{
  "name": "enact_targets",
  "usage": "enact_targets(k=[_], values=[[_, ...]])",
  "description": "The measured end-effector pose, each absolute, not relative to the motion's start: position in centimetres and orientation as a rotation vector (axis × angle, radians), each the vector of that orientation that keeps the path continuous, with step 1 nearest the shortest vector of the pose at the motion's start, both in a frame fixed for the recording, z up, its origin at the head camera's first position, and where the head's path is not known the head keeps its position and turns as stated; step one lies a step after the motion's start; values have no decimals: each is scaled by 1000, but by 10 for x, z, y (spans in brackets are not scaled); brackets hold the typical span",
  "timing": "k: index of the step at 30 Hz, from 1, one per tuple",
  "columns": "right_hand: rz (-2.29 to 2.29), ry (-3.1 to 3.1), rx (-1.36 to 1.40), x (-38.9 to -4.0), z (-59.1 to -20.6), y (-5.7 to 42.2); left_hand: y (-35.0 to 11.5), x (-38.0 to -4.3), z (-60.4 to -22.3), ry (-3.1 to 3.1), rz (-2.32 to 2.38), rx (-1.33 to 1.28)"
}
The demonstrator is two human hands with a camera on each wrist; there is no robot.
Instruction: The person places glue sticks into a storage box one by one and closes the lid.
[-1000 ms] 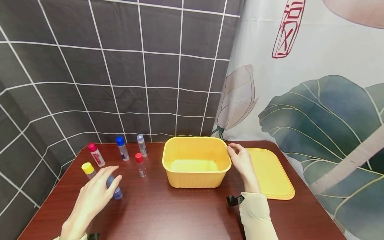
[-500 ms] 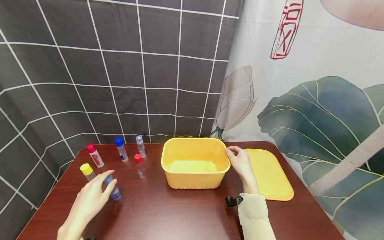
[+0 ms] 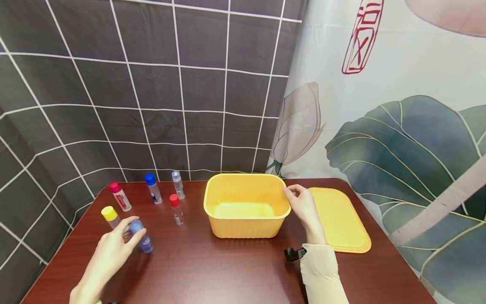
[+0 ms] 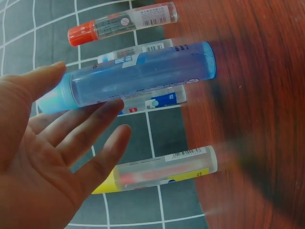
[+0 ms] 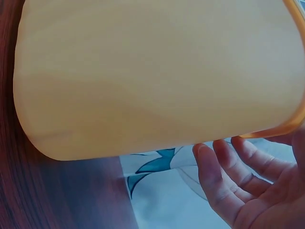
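A person, seen from their own head camera, sat or stood at a dark reddish-brown table [image 3: 228,274]; the left hand [image 3: 110,253] was at a translucent blue bottle [image 3: 145,244], which seemed to stand upright near the table's left side; the thumb and fingers lay on either side of its light blue cap [image 3: 135,226], spread rather than pressed together, and neither view settled whether they touched it.

The right hand [image 3: 305,209] was at the right end of an open-topped yellow container [image 3: 247,228], its fingertips against the outside near the rim; whether they pinched the plastic or merely rested there could not be told; a flat yellow lid [image 3: 341,219] lay to the container's right, partly behind the right forearm.

Close to the left hand stood a yellow-capped tube [image 3: 109,213], partly covered by the fingers; farther back stood a pink-capped tube [image 3: 122,199], a blue-capped tube [image 3: 155,191], a pale-capped tube [image 3: 178,186] and, nearer the container, a red-capped tube [image 3: 177,210].

The step in hand looked like taking hold of the blue bottle; the next move seemed to call for closing thumb and fingers on its cap, without nudging the yellow-capped tube; the right hand seemed well placed to steady the container.
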State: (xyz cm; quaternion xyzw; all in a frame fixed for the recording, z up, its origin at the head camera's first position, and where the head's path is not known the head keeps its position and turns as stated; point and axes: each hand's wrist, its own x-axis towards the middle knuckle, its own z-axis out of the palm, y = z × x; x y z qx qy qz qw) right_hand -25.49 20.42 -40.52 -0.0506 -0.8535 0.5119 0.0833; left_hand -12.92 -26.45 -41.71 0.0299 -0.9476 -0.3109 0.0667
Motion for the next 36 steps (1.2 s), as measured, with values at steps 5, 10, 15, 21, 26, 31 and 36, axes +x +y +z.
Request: enact_targets(k=[5,10,15,21,26,31,36], values=[[1523,-2550,-158,-255,-405,204,-266,-130,-418,-2852,-976,84],[1513,-2556,-163,-255,-405,204,-266,-132,-418,-2828,-948,46],[1502,-2552,-165,-254,-404,205,-267,-135,-417,-2829,-931,27],[1513,-2563,-158,-254,-403,203,-269,-131,-414,-2863,-988,72],[1520,-2568,-158,-254,-404,203,-269,-128,-407,-2829,-975,58],[1522,-2565,-161,-254,-405,203,-266,-130,-396,-2795,-946,-2],[1511,-2561,-150,-254,-404,204,-260,-132,-384,-2771,-944,-45]])
